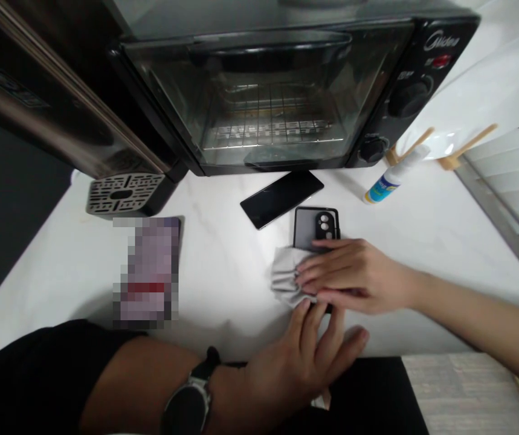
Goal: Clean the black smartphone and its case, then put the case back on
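A phone case with a black rim, a greyish back and round camera openings lies on the white table. My right hand presses a crumpled grey cloth onto it, fingers bent over the cloth. The cloth and fingers cover the lower part of the case. My left hand, a watch on its wrist, reaches in from below with fingers stretched and apart. Its fingertips rest at the case's near end, beside the cloth. Just beyond the case lies a black phone, screen up.
A spray bottle with a blue label stands at the right. Behind is a toaster oven; left of it, an appliance with a slotted drip tray. A blurred-out phone-like object lies on the white table at left.
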Action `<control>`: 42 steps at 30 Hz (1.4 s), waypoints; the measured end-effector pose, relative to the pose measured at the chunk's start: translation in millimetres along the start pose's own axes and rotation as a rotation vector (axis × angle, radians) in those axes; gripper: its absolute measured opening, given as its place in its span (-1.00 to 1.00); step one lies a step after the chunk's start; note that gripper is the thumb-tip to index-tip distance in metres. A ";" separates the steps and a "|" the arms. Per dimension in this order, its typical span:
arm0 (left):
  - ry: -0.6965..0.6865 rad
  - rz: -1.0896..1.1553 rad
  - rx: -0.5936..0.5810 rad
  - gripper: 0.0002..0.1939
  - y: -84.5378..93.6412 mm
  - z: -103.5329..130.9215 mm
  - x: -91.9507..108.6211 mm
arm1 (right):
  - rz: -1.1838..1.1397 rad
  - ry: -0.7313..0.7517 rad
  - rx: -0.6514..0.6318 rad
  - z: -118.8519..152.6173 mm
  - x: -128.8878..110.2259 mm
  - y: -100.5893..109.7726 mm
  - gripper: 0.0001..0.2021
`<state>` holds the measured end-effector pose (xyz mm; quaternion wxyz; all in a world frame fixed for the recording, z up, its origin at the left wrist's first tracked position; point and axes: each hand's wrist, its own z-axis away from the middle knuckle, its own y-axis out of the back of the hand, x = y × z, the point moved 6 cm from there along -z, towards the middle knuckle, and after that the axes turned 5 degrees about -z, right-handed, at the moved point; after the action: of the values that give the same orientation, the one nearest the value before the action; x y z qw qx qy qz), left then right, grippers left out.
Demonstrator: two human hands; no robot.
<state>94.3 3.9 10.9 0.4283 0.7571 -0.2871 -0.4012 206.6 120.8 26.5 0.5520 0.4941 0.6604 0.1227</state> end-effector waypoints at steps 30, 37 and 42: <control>-0.021 0.039 -0.028 -0.54 1.4 -1.2 -0.9 | 0.258 0.053 0.003 -3.2 1.1 8.9 -0.70; -0.049 0.019 -0.020 -0.51 3.0 -1.5 -0.9 | 0.400 -0.140 0.124 -1.6 12.1 17.2 -0.67; -0.050 0.053 -0.040 -0.57 2.3 -2.0 -0.8 | 0.164 0.160 -0.043 -2.9 -10.5 0.9 -0.72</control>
<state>95.4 4.2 13.9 0.4464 0.7303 -0.3096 -0.4142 203.6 114.0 34.6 0.4961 0.5231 0.6569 0.2207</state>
